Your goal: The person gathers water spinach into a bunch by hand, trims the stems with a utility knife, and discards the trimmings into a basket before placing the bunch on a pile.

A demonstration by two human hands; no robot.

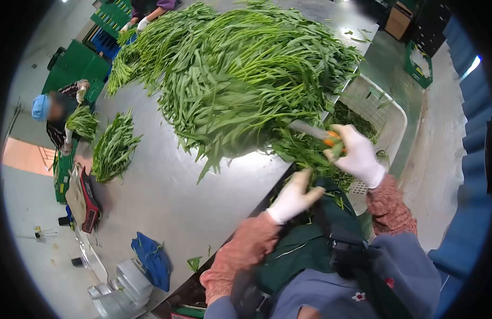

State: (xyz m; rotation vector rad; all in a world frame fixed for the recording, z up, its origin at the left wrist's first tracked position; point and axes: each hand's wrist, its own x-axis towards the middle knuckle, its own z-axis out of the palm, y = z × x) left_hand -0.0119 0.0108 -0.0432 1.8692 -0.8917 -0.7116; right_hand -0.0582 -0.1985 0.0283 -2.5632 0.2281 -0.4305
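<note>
My right hand (355,154), in a white glove, is closed round the orange handle of a knife (310,129), whose blade points left over the greens. Below and left of it is my left hand (295,196), also gloved, at the table's edge against some leafy stems. Its fingers are blurred, and whether they grip any stems is unclear. A large heap of long leafy greens (240,80) covers the metal table (187,212) in front of me. Cut leaves lie in the white plastic basket (397,119) beside my right hand.
Across the table a co-worker in a blue cap (40,107) holds a bunch of greens (82,122). Another bunch (115,146) lies near a red scale (90,202). A blue cloth (152,260) and clear trays (130,284) are at the lower left. Another person's gloved hands (143,24) touch the heap.
</note>
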